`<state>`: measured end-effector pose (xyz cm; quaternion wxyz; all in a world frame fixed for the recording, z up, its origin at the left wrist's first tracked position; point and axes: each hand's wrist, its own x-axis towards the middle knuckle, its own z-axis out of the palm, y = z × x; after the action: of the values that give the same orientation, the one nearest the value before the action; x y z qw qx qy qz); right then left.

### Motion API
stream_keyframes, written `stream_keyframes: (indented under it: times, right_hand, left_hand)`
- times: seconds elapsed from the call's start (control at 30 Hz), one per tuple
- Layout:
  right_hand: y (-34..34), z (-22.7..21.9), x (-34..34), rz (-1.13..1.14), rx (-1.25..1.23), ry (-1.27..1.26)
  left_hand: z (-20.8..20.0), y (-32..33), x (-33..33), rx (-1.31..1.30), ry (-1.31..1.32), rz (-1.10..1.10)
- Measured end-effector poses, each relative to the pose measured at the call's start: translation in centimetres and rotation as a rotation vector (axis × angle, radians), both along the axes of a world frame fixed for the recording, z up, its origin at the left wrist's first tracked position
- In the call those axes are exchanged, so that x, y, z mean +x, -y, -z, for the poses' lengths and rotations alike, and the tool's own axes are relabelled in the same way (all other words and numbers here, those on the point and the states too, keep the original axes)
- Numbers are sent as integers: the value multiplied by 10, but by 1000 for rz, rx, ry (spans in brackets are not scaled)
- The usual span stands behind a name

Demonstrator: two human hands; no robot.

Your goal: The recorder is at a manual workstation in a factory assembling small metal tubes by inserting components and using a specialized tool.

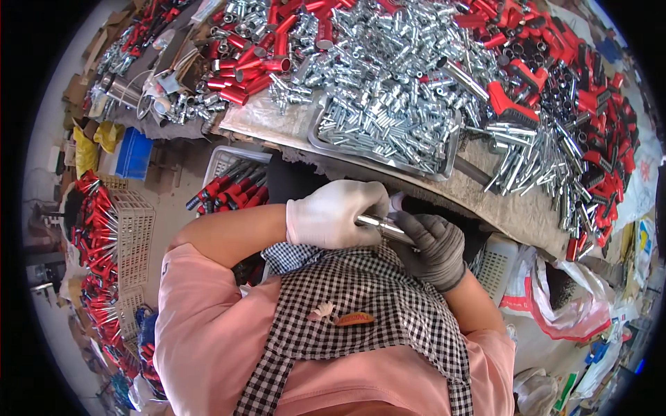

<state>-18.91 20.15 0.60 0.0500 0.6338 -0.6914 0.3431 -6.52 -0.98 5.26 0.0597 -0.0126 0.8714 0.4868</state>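
Observation:
A shiny metal tube [386,227] lies slantwise between my two hands, in front of my chequered apron. My left hand [336,215], in a white glove, is closed around the tube's left end. Wrapped over its right end are the fingers of my right hand [438,251], in a grey glove. The middle of the tube shows between the gloves; both of its ends are partly hidden by fingers. Beyond my hands, a metal tray [378,162] full of small silver pins and fittings stands at the near edge of the worktable [274,119].
Silver fittings [388,48] and red sleeves [243,73] are heaped across the table. Red-handled tools [510,104] and metal rods [520,156] lie at the right. Crates [135,236] of red-handled tools stand at my left, a plastic bag [576,326] at my right.

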Motion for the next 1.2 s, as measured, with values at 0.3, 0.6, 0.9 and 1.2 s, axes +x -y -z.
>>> stream_keyframes:
  times: [0.3, 0.6, 0.9, 1.2]
  right_hand:
    - [10, -20, -27, -189, 515, 503]
    - [8, 3, -22, -74, 33, 1242]
    - [16, 4, -10, -97, 72, 1417]
    - [15, 6, 5, 21, 17, 1487]
  left_hand:
    - [-5, 28, -4, -14, -70, 44]
    - [-14, 212, -28, -1047, -155, -755]
    - [14, 245, -55, -1330, -96, -288]
    - [9, 236, -60, -1161, 164, -526]
